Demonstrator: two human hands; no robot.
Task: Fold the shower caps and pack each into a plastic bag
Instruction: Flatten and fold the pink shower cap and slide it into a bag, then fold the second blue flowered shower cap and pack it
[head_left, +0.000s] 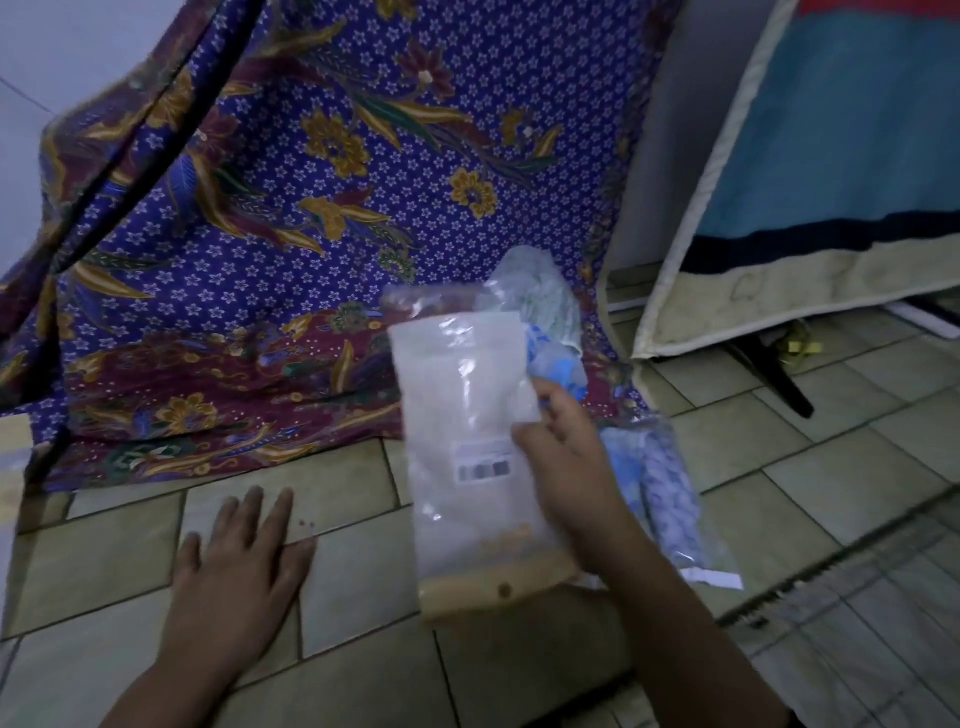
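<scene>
Holding a plastic bag by its edge in our right hand, left hand flat and empty on the floor, we judge packing underway: one bagged cap just beyond the grip, loose shower caps above it.

Two hands show: the left hand at seven o'clock and the right hand near centre. One plastic bag is at centre. One packed bag of blue shower caps lies at four o'clock. One loose heap of shower caps sits at one o'clock; how many it holds cannot be told.
</scene>
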